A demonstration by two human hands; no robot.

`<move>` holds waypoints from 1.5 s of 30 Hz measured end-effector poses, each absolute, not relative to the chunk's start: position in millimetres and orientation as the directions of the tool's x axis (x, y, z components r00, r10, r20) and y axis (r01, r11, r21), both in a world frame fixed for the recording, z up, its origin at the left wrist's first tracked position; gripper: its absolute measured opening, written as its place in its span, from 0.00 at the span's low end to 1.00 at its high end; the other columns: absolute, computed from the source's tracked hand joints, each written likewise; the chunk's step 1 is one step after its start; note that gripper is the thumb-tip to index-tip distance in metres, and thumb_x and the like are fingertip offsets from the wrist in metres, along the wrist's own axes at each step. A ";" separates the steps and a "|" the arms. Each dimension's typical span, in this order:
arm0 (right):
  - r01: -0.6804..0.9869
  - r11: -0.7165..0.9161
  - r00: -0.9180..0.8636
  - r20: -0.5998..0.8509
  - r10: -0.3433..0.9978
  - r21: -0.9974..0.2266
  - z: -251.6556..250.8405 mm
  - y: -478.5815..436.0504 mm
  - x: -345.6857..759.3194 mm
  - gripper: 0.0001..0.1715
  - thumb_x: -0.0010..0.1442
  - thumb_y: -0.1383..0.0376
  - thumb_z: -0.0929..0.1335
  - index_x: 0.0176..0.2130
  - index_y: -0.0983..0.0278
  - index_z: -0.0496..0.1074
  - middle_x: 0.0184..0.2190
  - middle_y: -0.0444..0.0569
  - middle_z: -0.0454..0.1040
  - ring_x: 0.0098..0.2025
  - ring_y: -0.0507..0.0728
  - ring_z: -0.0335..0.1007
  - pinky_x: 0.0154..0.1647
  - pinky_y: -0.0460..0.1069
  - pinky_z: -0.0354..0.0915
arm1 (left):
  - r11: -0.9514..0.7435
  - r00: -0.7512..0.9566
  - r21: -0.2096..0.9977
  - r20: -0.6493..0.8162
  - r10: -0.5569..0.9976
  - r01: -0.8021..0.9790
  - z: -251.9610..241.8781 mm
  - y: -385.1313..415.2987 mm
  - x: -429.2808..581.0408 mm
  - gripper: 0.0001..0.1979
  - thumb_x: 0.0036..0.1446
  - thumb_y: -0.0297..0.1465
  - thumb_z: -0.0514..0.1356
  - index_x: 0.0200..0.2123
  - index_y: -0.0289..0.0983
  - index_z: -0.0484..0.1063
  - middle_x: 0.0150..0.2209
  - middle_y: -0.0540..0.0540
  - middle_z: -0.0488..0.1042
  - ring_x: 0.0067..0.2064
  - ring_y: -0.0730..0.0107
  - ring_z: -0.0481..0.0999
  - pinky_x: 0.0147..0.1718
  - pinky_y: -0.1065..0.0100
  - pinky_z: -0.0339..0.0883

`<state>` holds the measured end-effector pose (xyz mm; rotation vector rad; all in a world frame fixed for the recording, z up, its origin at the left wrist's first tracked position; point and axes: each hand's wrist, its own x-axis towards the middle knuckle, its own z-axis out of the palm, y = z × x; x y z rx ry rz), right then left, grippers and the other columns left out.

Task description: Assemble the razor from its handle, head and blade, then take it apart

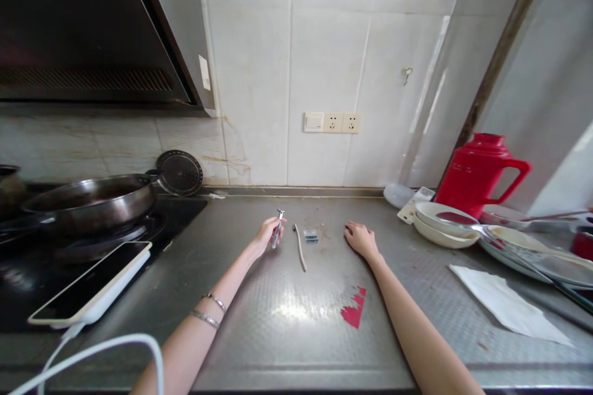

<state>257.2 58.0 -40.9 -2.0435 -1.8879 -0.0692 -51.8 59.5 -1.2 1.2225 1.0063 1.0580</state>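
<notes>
My left hand [267, 233] is closed around a slim metal safety razor [277, 229], held upright with its T-shaped head at the top. Just to the right, a thin off-white stick with a dark end [301, 250] lies on the steel counter [259, 327]. Beside that stick is a small clear and teal pack [311, 236], too small to make out its contents. My right hand [361, 238] rests palm down on the counter, fingers loosely laid out and holding nothing. Nearer to me, a torn red patch [354, 308] shows on the metal surface.
At left, a pan [97, 200] sits on the black stove, with a phone [95, 284] and its white cable [115, 340] in front. On the right stand a red thermos [477, 176], stacked bowls [440, 231], dishes with utensils, and a white napkin [507, 302].
</notes>
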 end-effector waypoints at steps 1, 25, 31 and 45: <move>0.974 -0.041 0.104 0.281 0.954 -0.223 -40.8 57.8 257.6 0.23 0.59 0.63 0.56 0.49 0.61 0.69 0.54 0.53 0.65 0.56 0.60 0.56 0.52 0.59 0.51 | 0.035 0.229 0.997 -0.017 0.973 -0.074 -2.1 58.2 -52.4 0.11 0.55 0.34 0.50 0.38 0.35 0.67 0.20 0.53 0.63 0.19 0.79 0.65 0.14 0.78 0.57; 0.974 0.200 -0.195 0.051 0.979 -0.107 -3.5 -8.3 108.9 0.24 0.62 0.59 0.53 0.41 0.68 0.72 0.39 0.64 0.74 0.42 0.66 0.72 0.38 0.58 0.65 | -0.131 0.151 0.991 0.128 0.980 0.011 17.8 29.3 -38.1 0.16 0.46 0.38 0.61 0.37 0.35 0.68 0.37 0.41 0.77 0.36 0.65 0.76 0.21 0.75 0.65; 0.963 0.146 -0.125 0.105 0.987 -0.228 1.1 2.2 120.3 0.23 0.64 0.60 0.52 0.43 0.68 0.68 0.37 0.62 0.74 0.38 0.63 0.73 0.36 0.54 0.64 | -0.175 0.149 0.984 0.171 0.974 0.015 18.6 30.4 -37.5 0.16 0.44 0.37 0.63 0.35 0.35 0.67 0.36 0.42 0.77 0.34 0.65 0.77 0.21 0.74 0.65; 0.405 0.544 -0.329 0.438 0.837 -0.735 28.5 33.2 196.4 0.24 0.57 0.52 0.62 0.45 0.63 0.74 0.42 0.50 0.76 0.43 0.59 0.69 0.45 0.51 0.62 | -0.321 0.109 0.946 0.315 0.943 0.047 9.9 36.8 -37.3 0.12 0.41 0.33 0.65 0.25 0.36 0.64 0.27 0.46 0.77 0.28 0.69 0.75 0.27 0.72 0.65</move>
